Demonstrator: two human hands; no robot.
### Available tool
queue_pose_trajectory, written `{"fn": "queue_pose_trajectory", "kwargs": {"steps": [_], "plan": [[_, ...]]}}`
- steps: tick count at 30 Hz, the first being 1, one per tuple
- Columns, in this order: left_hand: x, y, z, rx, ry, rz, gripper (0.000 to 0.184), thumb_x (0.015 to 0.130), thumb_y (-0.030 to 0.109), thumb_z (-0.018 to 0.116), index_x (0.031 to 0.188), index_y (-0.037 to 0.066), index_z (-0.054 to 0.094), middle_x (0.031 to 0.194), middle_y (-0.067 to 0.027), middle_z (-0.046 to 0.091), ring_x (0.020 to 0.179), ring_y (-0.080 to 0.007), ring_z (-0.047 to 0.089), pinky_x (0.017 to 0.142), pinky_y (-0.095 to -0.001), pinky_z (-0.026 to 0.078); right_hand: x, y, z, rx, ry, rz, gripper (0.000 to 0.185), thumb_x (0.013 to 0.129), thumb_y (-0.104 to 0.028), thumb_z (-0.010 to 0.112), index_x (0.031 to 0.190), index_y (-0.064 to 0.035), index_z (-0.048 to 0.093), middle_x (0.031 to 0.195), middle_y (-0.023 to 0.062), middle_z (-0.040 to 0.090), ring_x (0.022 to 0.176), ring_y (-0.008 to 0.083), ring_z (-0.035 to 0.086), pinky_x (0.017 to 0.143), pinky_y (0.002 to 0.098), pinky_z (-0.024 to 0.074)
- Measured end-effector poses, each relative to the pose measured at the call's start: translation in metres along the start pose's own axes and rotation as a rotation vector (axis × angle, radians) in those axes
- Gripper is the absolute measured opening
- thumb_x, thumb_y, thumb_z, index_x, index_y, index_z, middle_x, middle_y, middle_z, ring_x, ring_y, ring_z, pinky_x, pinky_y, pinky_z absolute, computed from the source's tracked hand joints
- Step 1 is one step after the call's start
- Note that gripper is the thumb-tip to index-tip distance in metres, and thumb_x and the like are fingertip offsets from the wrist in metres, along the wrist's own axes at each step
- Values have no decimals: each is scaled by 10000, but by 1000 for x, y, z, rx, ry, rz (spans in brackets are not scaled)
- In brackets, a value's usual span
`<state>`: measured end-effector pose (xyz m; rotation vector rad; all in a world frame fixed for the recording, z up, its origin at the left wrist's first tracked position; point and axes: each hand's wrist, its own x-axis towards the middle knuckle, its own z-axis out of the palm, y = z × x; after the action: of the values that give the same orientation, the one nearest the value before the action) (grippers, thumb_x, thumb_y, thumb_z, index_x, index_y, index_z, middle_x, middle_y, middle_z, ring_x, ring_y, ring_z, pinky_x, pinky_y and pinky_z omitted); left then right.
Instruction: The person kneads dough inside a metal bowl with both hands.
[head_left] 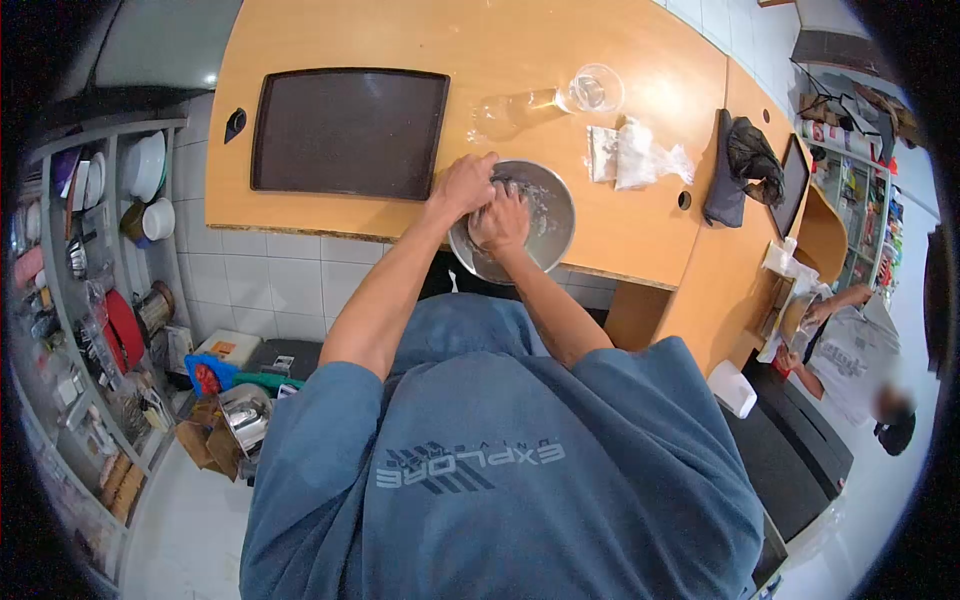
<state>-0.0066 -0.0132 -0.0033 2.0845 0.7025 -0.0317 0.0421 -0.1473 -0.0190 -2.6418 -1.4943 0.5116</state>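
A round metal bowl (562, 215) stands at the near edge of the wooden table, with whitish, wet-looking material smeared inside it. My left hand (466, 184) is closed on the bowl's upper left rim. Inside the bowl, my right hand (500, 220) has its fingers curled down into the contents; what lies under them is hidden. Left of the bowl lies a dark rectangular baking tray (350, 132). Beyond the bowl are a clear plastic bottle (512, 112) and a clear round cup (597, 90). White plastic bags (640, 157) lie to the right.
The wooden table (630, 235) runs to the right, where a dark cloth (727, 190) and another dark tray (790, 185) lie. Shelves (95, 330) of kitchenware stand at left, above a metal pot (245, 412) on the floor. Another person (845, 345) works at far right.
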Motion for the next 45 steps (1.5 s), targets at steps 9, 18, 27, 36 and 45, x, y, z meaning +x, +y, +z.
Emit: {"fn": "queue_pose_trajectory", "kwargs": {"steps": [9,18,27,36,45], "plan": [[-3,7,-4,38,20,20,214,751,61,624,953,-6,645,885,-265,710,877,-456,689,792,-521,563,17,27,-12,408,-55,40,294,929,-300,572,945,-27,681,977,245,684,979,457,631,848,559,502],[0,10,-3,33,6,36,183,829,72,617,987,-20,633,842,-320,674,859,-499,667,779,-557,542,26,36,-36,426,-125,96,274,912,-261,593,938,-4,683,901,333,676,892,495,666,839,604,506],[7,0,3,68,2,13,245,761,76,625,992,0,649,868,-277,698,859,-467,685,780,-526,564,-19,14,-8,60,181,-86,305,933,-353,603,989,-82,733,1074,179,644,1091,355,584,857,526,477],[6,-3,9,53,43,4,237,804,85,618,1021,-8,631,846,-322,670,858,-500,666,761,-557,542,14,3,-4,29,-73,213,286,799,-334,704,918,-85,780,1076,124,728,1124,283,649,940,491,496],[1,-1,-1,13,79,-57,236,806,87,621,1017,-20,616,848,-320,674,857,-501,666,756,-562,539,30,9,3,14,-42,128,219,760,-295,706,863,-113,774,952,131,742,996,287,691,842,455,523]]}}
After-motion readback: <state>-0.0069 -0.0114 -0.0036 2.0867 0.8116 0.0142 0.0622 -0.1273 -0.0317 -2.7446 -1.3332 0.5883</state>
